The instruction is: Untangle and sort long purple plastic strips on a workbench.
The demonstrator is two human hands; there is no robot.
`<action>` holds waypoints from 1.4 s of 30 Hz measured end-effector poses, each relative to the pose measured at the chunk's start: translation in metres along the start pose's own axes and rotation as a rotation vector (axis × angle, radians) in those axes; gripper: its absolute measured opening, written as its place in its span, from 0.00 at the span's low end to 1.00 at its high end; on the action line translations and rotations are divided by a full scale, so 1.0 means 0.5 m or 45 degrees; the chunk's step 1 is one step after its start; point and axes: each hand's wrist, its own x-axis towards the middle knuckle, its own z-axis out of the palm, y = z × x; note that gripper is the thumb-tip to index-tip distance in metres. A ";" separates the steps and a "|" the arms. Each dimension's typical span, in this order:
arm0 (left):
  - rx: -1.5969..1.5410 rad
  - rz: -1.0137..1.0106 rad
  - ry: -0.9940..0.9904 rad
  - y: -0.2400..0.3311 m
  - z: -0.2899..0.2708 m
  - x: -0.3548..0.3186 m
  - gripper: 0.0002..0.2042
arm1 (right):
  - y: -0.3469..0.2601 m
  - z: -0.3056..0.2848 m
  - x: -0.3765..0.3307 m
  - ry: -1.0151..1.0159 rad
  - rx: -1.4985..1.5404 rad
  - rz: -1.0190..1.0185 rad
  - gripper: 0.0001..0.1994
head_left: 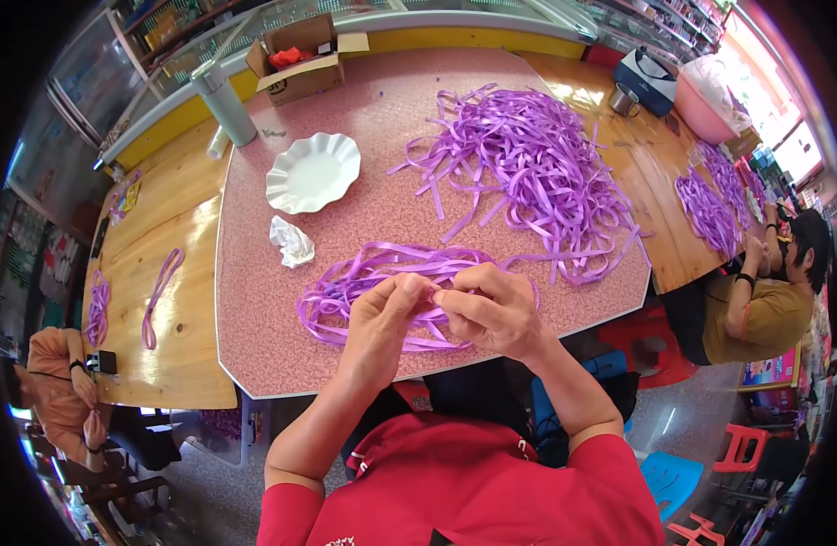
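My left hand (382,318) and my right hand (493,311) meet over the near part of the pink speckled table. Each is closed in a pinch, thumb against forefinger, with the fingertips almost touching. Between them shows a small bit of purple ribbon (432,295); the rest of it is mostly hidden by my fingers. Under and behind my hands lies a loose bundle of looped purple ribbons (318,320). Beyond it to the right spreads a large tangled heap of purple ribbons (528,155), with strands trailing toward the table's right edge.
A white scalloped dish (311,173) and crumpled tissue (292,242) sit left of the heap. Farther back stand a pale flask (224,105) and an open cardboard box (300,68). Wooden tables flank mine, with a person (55,382) at left and another (764,300) at right.
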 end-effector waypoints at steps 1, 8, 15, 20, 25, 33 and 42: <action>0.000 0.000 -0.001 0.000 -0.001 -0.004 0.09 | 0.000 -0.001 0.001 0.000 0.000 0.000 0.16; 0.450 0.442 0.068 -0.021 0.009 -0.009 0.06 | -0.004 0.002 0.003 0.020 0.069 0.138 0.15; 0.958 0.728 0.153 -0.034 0.004 0.004 0.05 | -0.029 0.012 0.007 0.105 0.193 0.504 0.08; 0.964 0.762 0.138 -0.042 0.004 0.009 0.05 | -0.042 0.007 0.007 0.061 0.380 0.752 0.04; 1.128 0.934 0.178 -0.040 0.010 0.012 0.08 | -0.047 0.013 -0.006 0.122 1.054 1.253 0.03; 1.679 1.527 0.199 -0.022 -0.002 0.023 0.13 | -0.048 0.002 -0.004 0.227 1.644 1.660 0.03; 1.352 0.967 0.228 -0.015 0.016 0.011 0.11 | -0.055 0.029 -0.011 0.212 0.867 1.075 0.02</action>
